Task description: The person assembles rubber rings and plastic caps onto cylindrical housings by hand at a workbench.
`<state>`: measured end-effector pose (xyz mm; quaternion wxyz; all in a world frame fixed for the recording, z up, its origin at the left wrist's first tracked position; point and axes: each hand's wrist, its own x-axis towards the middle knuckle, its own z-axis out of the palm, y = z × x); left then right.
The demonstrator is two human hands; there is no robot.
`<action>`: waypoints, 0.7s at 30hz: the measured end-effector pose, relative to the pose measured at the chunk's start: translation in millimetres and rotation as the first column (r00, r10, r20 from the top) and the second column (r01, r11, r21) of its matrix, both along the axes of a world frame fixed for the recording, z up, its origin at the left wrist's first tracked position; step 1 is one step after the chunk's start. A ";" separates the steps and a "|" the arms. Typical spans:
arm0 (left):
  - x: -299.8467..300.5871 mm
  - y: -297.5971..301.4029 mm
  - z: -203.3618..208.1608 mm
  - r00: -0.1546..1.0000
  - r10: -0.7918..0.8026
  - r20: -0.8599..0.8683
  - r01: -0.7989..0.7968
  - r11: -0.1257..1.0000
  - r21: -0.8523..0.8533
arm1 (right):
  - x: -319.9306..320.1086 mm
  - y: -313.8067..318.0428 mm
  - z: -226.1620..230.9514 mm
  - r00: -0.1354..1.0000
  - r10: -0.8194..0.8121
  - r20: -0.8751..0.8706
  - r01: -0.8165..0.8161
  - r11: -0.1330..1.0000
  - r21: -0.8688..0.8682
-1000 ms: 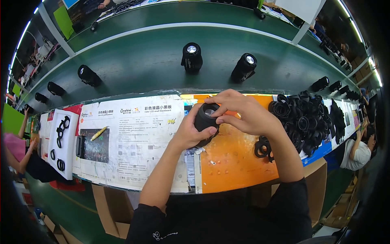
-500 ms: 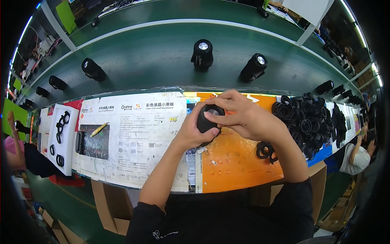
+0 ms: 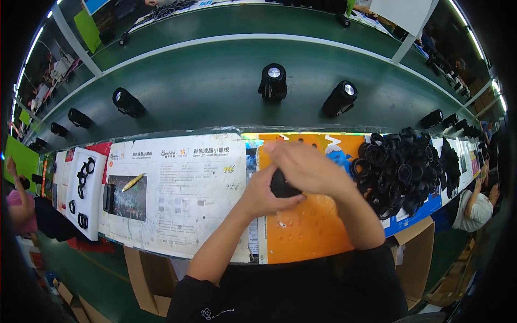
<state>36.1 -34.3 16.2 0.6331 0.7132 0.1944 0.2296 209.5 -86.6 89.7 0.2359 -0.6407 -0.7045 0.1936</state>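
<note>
A black cylindrical speaker is held over the orange sheet, in front of my body. My left hand wraps round its near left side, thumb across the lower edge. Across its top and far side lies my right hand, bent over it, its fingertips slightly blurred. Between them the hands cover most of the speaker, so only a dark patch shows. To the right of my right forearm rises a heap of black rings.
Finished-looking black speakers stand spaced along the green conveyor beyond the bench. At left are a white tray with several black rings, a yellow pen and a dark block. Co-workers sit at both sides.
My right hand has swung over the speaker's top, hiding the end that showed before. The loose rings left of the heap no longer show. The whole view has shifted slightly.
</note>
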 end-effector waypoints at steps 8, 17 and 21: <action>-4.1 1.9 -12.0 0.999 -0.002 0.054 -0.004 0.994 0.108 | -11.2 9.5 -2.6 0.946 -0.086 -0.312 -0.014 0.952 -0.305; 2.9 3.0 -16.9 0.986 -0.006 0.167 -0.030 0.977 0.213 | -10.2 5.3 -9.6 0.940 -0.094 -0.328 0.037 0.984 -0.176; -3.3 -2.2 -16.8 0.981 0.032 0.192 -0.069 0.979 0.193 | -18.7 2.4 -7.6 0.945 -0.087 -0.316 0.048 0.990 -0.129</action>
